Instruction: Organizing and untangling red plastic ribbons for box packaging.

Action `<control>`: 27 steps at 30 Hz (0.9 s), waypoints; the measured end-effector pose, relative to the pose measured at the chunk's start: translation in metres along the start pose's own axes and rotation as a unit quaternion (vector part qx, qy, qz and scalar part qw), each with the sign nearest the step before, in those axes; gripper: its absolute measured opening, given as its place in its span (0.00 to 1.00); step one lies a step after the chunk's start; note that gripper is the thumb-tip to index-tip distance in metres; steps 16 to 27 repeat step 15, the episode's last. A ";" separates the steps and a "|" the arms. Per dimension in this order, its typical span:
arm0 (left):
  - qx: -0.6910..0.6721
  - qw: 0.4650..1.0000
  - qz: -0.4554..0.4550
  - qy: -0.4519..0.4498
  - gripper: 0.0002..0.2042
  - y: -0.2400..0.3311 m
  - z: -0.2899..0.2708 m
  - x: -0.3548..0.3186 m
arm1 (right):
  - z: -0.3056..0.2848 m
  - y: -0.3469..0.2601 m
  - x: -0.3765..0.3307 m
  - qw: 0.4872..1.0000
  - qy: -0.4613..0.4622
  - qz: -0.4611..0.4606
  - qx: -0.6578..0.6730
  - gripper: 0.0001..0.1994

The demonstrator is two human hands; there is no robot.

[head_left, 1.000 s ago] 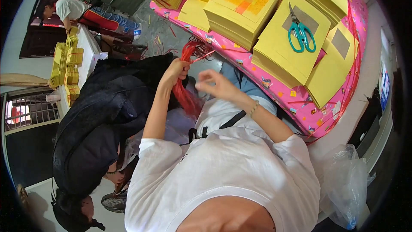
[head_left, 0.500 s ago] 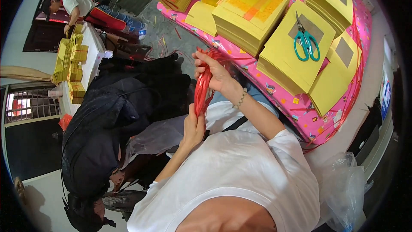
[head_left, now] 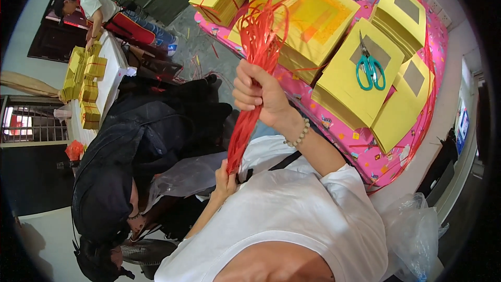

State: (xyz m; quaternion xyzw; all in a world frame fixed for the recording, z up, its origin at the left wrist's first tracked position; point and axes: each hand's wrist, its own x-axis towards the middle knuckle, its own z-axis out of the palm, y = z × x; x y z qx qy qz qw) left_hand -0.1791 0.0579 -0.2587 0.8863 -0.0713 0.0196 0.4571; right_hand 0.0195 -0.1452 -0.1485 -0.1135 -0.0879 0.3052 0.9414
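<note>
A bundle of glossy red plastic strapping (head_left: 245, 131) is stretched between my two hands in front of my body. My right hand (head_left: 261, 91), with a beaded bracelet at the wrist, is wrapped round its upper part. Loose loops fan out above that fist. Lower down, close to my shirt, my left hand (head_left: 224, 184) grips the other end of the bundle. Right of my right hand, teal-handled scissors (head_left: 371, 70) lie on a stack of yellow paper sheets (head_left: 334, 83).
A pink patterned tablecloth (head_left: 386, 167) lies under several yellow stacks, some tied with red strips. A person in black (head_left: 151, 141) sits close on my left. Another person (head_left: 99, 10) bends over a white table at the far left. A clear plastic bag (head_left: 412, 235) is at the lower right.
My right hand has closed round the bundle, its loops now standing up above the fist. My left hand has moved down and toward my body, drawing the strapping longer.
</note>
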 end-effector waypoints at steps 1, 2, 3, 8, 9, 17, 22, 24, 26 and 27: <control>0.015 0.999 -0.027 -0.033 0.11 0.000 0.001 0.004 | 0.001 0.001 -0.001 1.000 -0.001 -0.001 -0.004 0.18; 0.029 0.996 -0.054 -0.067 0.12 -0.001 0.001 0.008 | 0.001 0.003 -0.003 0.999 0.005 0.020 -0.031 0.20; 0.030 0.996 -0.051 -0.064 0.12 -0.003 0.001 0.015 | 0.002 0.006 -0.005 0.997 0.008 0.042 -0.056 0.21; -0.230 0.895 -0.192 -0.332 0.28 -0.024 -0.023 0.054 | 0.020 0.005 -0.032 0.995 -0.029 0.077 -0.059 0.21; -0.305 0.853 -0.203 -0.372 0.31 -0.013 -0.028 0.070 | 0.022 0.008 -0.037 0.995 -0.028 0.074 -0.061 0.21; -0.419 0.817 -0.146 -0.368 0.46 -0.002 -0.021 0.163 | 0.016 0.044 -0.054 0.984 0.037 0.155 -0.078 0.20; -0.419 0.817 -0.146 -0.368 0.46 -0.002 -0.021 0.163 | 0.016 0.044 -0.054 0.984 0.037 0.155 -0.078 0.20; -0.419 0.817 -0.146 -0.368 0.46 -0.002 -0.021 0.163 | 0.016 0.044 -0.054 0.984 0.037 0.155 -0.078 0.20; -0.419 0.817 -0.146 -0.368 0.46 -0.002 -0.021 0.163 | 0.016 0.044 -0.054 0.984 0.037 0.155 -0.078 0.20; -0.419 0.817 -0.146 -0.368 0.46 -0.002 -0.021 0.163 | 0.016 0.044 -0.054 0.984 0.037 0.155 -0.078 0.20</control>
